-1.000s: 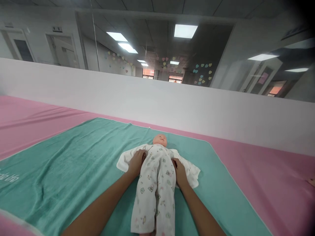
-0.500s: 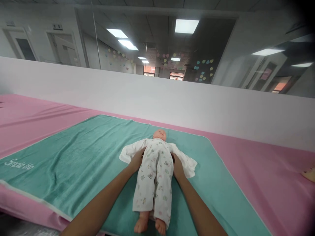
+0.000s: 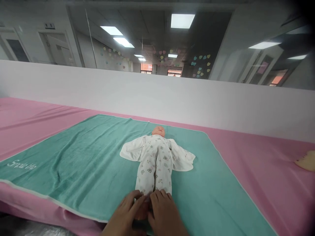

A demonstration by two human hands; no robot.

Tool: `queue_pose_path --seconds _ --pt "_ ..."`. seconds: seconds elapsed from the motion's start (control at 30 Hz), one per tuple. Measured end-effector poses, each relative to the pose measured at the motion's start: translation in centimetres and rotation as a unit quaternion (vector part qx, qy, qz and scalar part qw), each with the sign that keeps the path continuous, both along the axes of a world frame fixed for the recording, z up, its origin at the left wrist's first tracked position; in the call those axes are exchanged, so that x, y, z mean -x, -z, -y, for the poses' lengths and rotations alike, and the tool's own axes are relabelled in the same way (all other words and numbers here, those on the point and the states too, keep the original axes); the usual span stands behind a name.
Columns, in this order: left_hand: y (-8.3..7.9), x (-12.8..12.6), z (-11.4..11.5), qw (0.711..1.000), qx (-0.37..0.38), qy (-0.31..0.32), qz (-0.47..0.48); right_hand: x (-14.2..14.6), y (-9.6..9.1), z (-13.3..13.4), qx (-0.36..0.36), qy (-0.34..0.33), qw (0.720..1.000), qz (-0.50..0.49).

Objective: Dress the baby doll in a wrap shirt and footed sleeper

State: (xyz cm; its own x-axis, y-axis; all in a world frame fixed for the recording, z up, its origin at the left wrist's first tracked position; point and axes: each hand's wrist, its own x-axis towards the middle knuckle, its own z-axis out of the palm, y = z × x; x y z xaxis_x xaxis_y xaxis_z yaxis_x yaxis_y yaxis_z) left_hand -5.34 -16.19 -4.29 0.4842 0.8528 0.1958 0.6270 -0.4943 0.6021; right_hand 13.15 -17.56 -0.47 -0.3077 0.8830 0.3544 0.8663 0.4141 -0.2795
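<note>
A baby doll point(image 3: 158, 131) lies on its back, head away from me, on a green towel point(image 3: 81, 164). It wears a white top point(image 3: 133, 149) with wide sleeves spread to both sides, and printed white trousers point(image 3: 157, 164). Down at the trouser hems, my left hand point(image 3: 128, 209) has its fingers curled on the cuff of the left-side leg. Close beside it, my right hand point(image 3: 162, 209) grips the other cuff with bent fingers. Both hands largely cover the doll's feet.
Pink sheeting point(image 3: 248, 150) covers the surface under the towel. A low white wall point(image 3: 147, 95) with a glass panel point(image 3: 152, 39) above it runs along the back. At the far right edge lies a pale yellowish object point(image 3: 306, 161), partly cut off.
Both hands have left the sides of the doll's waist and come down toward me to the trouser hems. The doll still lies in the same place.
</note>
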Motion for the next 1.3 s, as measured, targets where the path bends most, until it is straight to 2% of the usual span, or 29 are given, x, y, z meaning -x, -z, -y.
queue_pose_path --seconds 0.1,0.3,0.4,0.57,0.73,0.83,0.9,1.03,1.13,1.2,1.3 --pt "1.1 -0.8 -0.1 0.998 -0.018 -0.041 0.053 0.9 1.4 -0.3 -0.054 0.029 0.998 0.020" --pt "-0.6 -2.1 0.3 0.989 0.009 -0.061 0.135 0.8 2.1 0.1 -0.083 0.044 0.994 -0.049" --pt "-1.1 -2.1 0.4 0.986 0.005 -0.066 0.154 0.9 2.0 0.3 -0.092 0.041 0.994 -0.045" --pt "-1.0 -2.2 0.5 0.978 -0.011 -0.078 0.194 1.1 1.8 0.3 -0.125 0.003 0.988 -0.092" --pt "-0.4 -1.7 0.9 0.977 -0.059 -0.085 0.184 1.8 2.2 0.9 -0.214 -0.065 0.964 -0.140" --pt "-0.6 -0.9 1.2 0.985 -0.077 -0.061 0.140 1.6 2.3 1.6 -0.194 -0.107 0.966 -0.136" --pt "-0.8 -0.3 1.3 0.984 -0.115 -0.062 0.118 0.5 2.4 2.0 -0.177 -0.102 0.968 -0.148" --pt "-1.4 0.9 1.7 0.968 -0.199 -0.123 0.091 -3.3 3.8 3.1 -0.138 0.002 0.967 -0.215" --pt "-1.7 0.8 2.4 0.951 -0.254 -0.160 0.076 -5.4 5.2 4.1 -0.074 0.029 0.967 -0.242" --pt "-2.2 0.0 2.9 0.948 -0.279 -0.135 0.068 -5.8 5.6 4.6 -0.051 0.038 0.973 -0.223" --pt "-3.5 -2.3 3.2 0.959 -0.278 -0.041 0.023 -5.2 5.3 4.8 -0.026 0.070 0.979 -0.189"
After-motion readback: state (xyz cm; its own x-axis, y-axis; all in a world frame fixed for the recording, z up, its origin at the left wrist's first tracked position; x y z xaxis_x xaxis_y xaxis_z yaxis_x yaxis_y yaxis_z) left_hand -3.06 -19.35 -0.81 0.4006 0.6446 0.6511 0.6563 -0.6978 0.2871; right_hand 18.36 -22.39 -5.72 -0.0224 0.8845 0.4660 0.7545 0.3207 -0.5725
